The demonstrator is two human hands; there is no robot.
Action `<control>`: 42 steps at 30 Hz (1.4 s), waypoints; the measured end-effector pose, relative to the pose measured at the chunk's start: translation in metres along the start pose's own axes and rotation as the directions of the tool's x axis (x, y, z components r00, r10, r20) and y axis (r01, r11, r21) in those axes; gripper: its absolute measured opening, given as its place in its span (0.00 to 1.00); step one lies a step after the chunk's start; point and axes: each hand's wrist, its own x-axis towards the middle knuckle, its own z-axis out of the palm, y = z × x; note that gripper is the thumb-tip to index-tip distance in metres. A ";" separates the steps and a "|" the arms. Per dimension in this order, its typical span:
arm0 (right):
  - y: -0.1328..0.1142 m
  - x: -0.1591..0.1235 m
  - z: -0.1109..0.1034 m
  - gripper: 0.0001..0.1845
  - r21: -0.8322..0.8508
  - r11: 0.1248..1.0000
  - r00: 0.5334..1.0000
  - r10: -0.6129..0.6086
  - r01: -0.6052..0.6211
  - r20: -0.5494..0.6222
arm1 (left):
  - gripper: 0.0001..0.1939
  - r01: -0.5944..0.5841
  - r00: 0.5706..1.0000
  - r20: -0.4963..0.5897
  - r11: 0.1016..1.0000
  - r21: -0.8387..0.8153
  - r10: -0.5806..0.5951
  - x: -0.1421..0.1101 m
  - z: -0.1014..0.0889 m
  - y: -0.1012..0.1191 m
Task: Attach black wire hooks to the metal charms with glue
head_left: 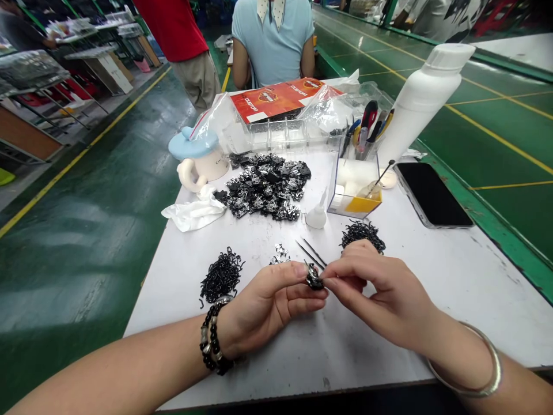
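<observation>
My left hand [270,302] and my right hand [380,294] meet over the near middle of the white table [453,271]. Both pinch one small black and silver metal part [314,280] between thumb and fingertips. Black tweezers [311,253] lie on the table just behind the part. A little pile of black hooks [221,275] sits left of my left hand. Another such pile [362,233] lies behind my right hand. A big heap of black and silver parts [265,185] is farther back.
Behind the heap stand a clear tray [280,134] with bags and red cards, a blue-lidded mug [199,157], a tool holder [356,187], a small glue bottle [317,214], a white bottle [425,95] and a phone [432,195]. A crumpled tissue [194,212] lies left. Two people stand beyond the table.
</observation>
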 end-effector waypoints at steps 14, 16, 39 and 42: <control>-0.004 0.001 -0.001 0.05 0.028 0.999 0.999 0.047 -0.047 -0.003 | 0.07 -0.019 0.999 0.028 1.000 0.006 0.018 -0.002 0.000 -0.001; -0.003 0.000 0.001 0.05 -0.011 1.000 0.999 -0.016 0.016 -0.040 | 0.07 -0.019 0.999 0.027 1.000 0.002 0.019 -0.002 0.001 0.000; 0.003 -0.012 0.015 0.15 -0.355 0.910 0.960 -0.263 0.215 -0.094 | 0.06 -0.090 0.991 0.086 0.990 -0.112 0.100 0.001 0.001 -0.002; -0.001 -0.007 0.015 0.11 -0.178 0.974 0.970 -0.172 0.141 -0.171 | 0.07 -0.101 0.989 0.098 0.990 -0.102 0.111 0.000 0.002 -0.001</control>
